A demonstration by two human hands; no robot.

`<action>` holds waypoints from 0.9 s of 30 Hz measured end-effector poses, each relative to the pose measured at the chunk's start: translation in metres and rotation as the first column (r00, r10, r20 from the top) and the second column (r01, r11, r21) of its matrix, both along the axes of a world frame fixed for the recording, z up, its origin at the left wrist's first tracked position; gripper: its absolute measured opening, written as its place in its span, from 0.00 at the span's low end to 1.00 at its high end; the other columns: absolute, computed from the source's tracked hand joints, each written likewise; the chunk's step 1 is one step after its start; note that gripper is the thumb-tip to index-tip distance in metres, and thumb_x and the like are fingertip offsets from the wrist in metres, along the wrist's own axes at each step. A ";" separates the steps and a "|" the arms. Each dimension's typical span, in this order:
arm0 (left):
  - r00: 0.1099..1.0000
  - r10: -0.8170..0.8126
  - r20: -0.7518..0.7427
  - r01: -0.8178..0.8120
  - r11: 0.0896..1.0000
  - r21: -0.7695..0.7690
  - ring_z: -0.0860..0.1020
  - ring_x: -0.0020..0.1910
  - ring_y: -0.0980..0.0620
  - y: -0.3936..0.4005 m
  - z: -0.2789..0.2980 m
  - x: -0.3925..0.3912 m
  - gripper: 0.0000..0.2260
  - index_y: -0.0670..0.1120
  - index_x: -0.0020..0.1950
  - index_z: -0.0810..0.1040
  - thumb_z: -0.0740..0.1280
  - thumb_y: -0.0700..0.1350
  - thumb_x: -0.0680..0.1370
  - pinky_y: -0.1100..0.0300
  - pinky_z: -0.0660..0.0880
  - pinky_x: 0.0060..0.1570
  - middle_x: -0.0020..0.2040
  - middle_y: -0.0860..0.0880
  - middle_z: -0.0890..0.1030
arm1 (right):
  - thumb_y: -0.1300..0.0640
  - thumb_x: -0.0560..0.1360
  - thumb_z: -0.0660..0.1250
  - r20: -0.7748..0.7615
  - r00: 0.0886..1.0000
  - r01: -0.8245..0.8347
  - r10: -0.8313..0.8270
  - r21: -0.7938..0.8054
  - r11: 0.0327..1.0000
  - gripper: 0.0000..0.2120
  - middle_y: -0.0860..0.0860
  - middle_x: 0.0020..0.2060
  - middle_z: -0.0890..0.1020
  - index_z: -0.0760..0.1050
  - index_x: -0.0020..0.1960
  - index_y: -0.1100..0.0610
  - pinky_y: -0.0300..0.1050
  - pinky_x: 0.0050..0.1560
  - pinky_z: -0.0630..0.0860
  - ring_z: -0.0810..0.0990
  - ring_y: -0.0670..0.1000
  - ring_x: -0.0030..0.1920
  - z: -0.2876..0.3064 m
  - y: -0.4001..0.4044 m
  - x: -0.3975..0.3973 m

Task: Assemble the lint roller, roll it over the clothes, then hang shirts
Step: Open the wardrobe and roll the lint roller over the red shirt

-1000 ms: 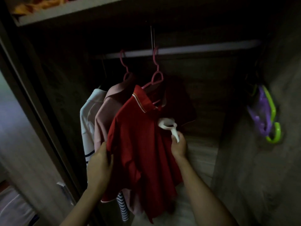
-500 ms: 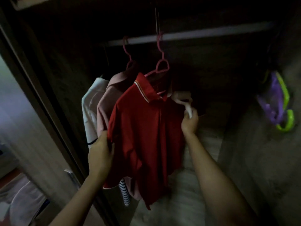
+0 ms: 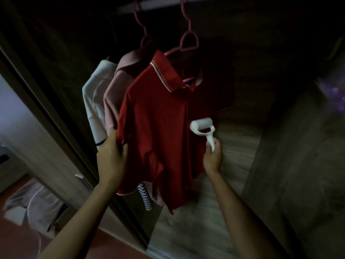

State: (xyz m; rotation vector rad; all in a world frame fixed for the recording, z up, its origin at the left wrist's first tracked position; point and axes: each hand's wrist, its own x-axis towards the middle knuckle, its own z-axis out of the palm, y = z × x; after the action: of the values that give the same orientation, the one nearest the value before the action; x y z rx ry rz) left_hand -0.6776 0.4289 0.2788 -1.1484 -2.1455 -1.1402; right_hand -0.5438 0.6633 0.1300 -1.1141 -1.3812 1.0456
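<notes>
A red polo shirt (image 3: 158, 120) hangs on a pink hanger (image 3: 188, 41) from the wardrobe rail (image 3: 164, 2). My left hand (image 3: 112, 157) grips the shirt's left sleeve edge and holds the cloth out. My right hand (image 3: 212, 157) is closed on the handle of a white lint roller (image 3: 202, 128). The roller's head lies against the shirt's right front, about halfway down. Behind the red shirt hang a pink shirt (image 3: 115, 92) on a second pink hanger (image 3: 143, 32) and a white garment (image 3: 95, 94).
The dark wardrobe has a door frame (image 3: 48, 116) on the left and a side wall (image 3: 298, 165) on the right. Purple and green hangers (image 3: 336, 90) hang blurred on that wall. A pale wooden floor panel (image 3: 205, 212) lies below. Light clothes (image 3: 33, 202) lie outside at lower left.
My right hand has brought the lint roller down from the shirt's collar area to its mid right front. My left hand keeps its hold on the sleeve. The view has tilted downward.
</notes>
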 end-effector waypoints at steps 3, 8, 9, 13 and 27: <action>1.000 0.018 -0.007 -0.018 1.000 -0.014 0.72 0.35 0.49 0.001 0.001 0.001 0.07 0.39 0.50 0.73 0.65 0.32 0.73 0.56 0.66 0.37 0.39 0.46 0.76 | 0.58 0.81 0.59 0.044 0.999 -0.023 0.023 -0.007 1.000 0.13 0.50 0.48 0.79 0.71 0.64 0.57 0.40 0.45 0.68 0.77 0.49 0.46 -0.007 0.002 -0.005; 0.999 0.024 -0.024 -0.024 1.000 -0.004 0.72 0.33 0.49 0.001 0.003 -0.001 0.04 0.38 0.47 0.72 0.64 0.33 0.74 0.57 0.67 0.36 0.36 0.48 0.74 | 0.57 0.79 0.61 0.277 0.944 -0.125 0.177 -0.195 0.973 0.14 0.55 0.55 0.80 0.72 0.64 0.55 0.42 0.48 0.69 0.79 0.58 0.55 -0.081 0.004 -0.004; 0.999 0.023 -0.029 -0.023 1.000 0.000 0.73 0.33 0.48 0.000 0.003 -0.002 0.04 0.38 0.47 0.72 0.63 0.35 0.73 0.56 0.68 0.37 0.36 0.48 0.74 | 0.57 0.79 0.61 0.289 0.938 -0.128 0.190 -0.220 0.967 0.14 0.55 0.54 0.81 0.73 0.64 0.55 0.42 0.48 0.68 0.79 0.58 0.55 -0.091 0.000 0.000; 0.998 0.049 -0.045 -0.049 0.999 -0.003 0.71 0.35 0.49 -0.003 0.002 -0.003 0.06 0.36 0.48 0.73 0.62 0.36 0.72 0.56 0.66 0.38 0.37 0.47 0.74 | 0.59 0.80 0.60 0.135 0.988 -0.054 0.074 -0.147 0.988 0.14 0.53 0.54 0.81 0.73 0.64 0.55 0.43 0.50 0.71 0.79 0.55 0.53 -0.076 -0.021 0.007; 0.978 0.187 0.090 -0.191 0.981 0.041 0.71 0.35 0.47 -0.016 -0.020 0.004 0.06 0.37 0.49 0.72 0.60 0.39 0.80 0.58 0.60 0.37 0.37 0.42 0.74 | 0.56 0.79 0.62 0.310 0.907 -0.315 0.283 0.057 0.947 0.15 0.52 0.56 0.79 0.73 0.65 0.53 0.31 0.50 0.66 0.77 0.47 0.54 -0.087 -0.106 0.009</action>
State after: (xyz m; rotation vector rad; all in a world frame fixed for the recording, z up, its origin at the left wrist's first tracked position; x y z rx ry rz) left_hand -0.6738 0.4133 0.2583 -0.8666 -2.2238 -1.1676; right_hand -0.5350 0.5568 0.0434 -1.0307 -1.8760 1.0329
